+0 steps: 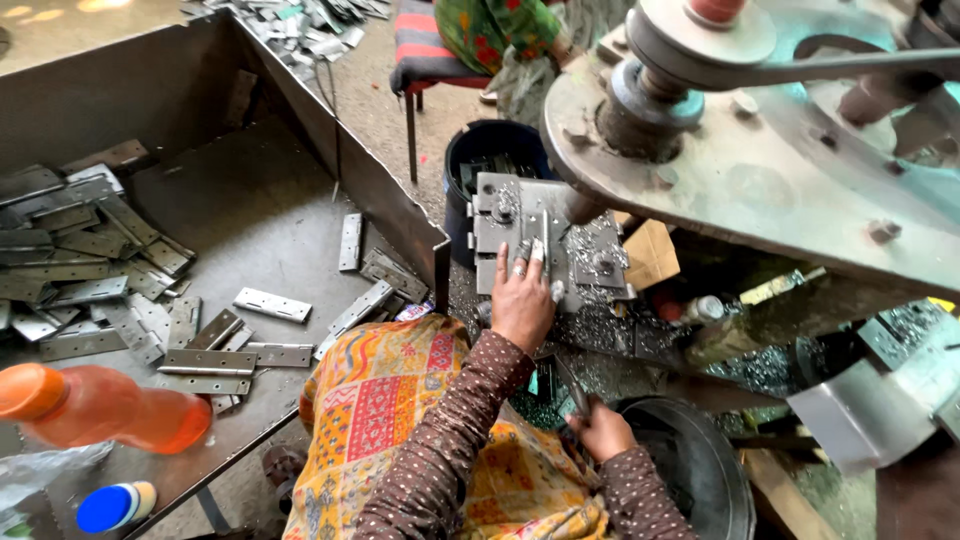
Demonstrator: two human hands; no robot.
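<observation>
— Where are the hands?
— Left hand (522, 296) lies on the die block (545, 240), under the press wheel (760, 150). Right hand (603, 432) is nearer, by the pan (700, 470).
— And the hinges (95, 270)?
— In the tray (250, 190), far left. A bottle (100, 408) lies before them; the bucket (495, 150) stands behind the block.

A large sheet-metal tray (250, 190) with upright walls fills the left side, its grey bottom dull and scratched. Beyond its far wall lies a bare concrete floor (375, 90), with patches of sunlight at the top left corner. A stool with a red and dark striped cushion (420, 50) stands on that floor, past the tray's right wall. An orange plastic bottle (105, 408) lies at the tray's near edge, with a blue-capped bottle (115, 505) just below it.
</observation>
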